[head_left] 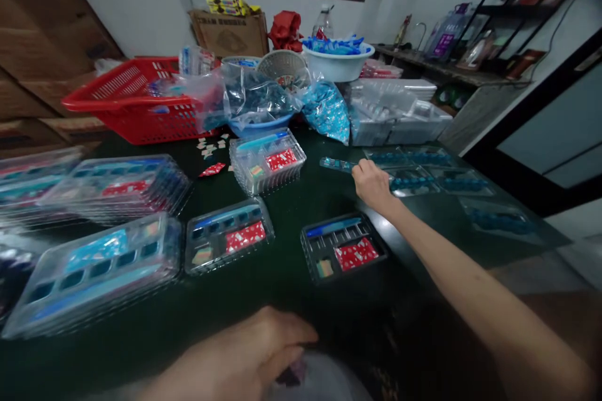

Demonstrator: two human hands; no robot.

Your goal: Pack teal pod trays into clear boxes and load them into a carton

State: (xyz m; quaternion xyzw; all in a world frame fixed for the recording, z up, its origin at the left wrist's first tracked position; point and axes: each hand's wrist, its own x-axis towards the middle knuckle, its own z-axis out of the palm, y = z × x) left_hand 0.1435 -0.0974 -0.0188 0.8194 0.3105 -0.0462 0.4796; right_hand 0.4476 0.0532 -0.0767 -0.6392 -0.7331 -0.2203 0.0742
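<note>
Two hands are counted: the left hand [256, 341] at 7 o'clock and the right hand [371, 183] at 3, by which one teal strip [335, 165] is held. Two low filled trays are seen, a dark tray [336, 242] at 5 and a clear tray [235, 259] at 8. At least three tray stacks [270, 185] are shown, at 8, 9 and just past 9. One loose red packet [211, 169] is found at 9, and at least five flat trays [414, 180] are laid out at 3. One red basket [84, 102] is seen at 10, one cardboard box [230, 34] at 11, one white basin [336, 69] at 1
</note>
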